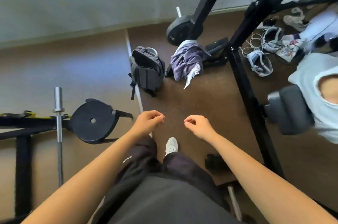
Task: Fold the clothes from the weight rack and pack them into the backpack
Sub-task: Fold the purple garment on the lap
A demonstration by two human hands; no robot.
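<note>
1. Your left hand point(149, 121) is stretched out ahead of you over the brown floor mat point(210, 95). The back of the hand faces up and the wrist is nearly straight. Its fingers are curled in until the tips meet the thumb, and it has hold of nothing.
2. Your right hand point(198, 125) mirrors it, level with the left, near it but not touching. Its fingers are also curled under, with the thumb against the forefinger, and nothing is in its grasp.
3. Both forearms are bare. They run up from the bottom corners and angle in toward each other.
4. The clothes point(186, 61) are a rumpled purple-grey bundle with a white piece hanging from it. They are draped over a low part of the black weight rack point(243, 84), well ahead of both hands.
5. The backpack point(147, 70) stands upright on the floor just left of the clothes, with its top gaping open.
6. A weight plate point(93, 120) lies to the left of your left hand, with a barbell point(58, 114) beside it. Your white shoe point(171, 146) shows below the gap between your hands.
</note>
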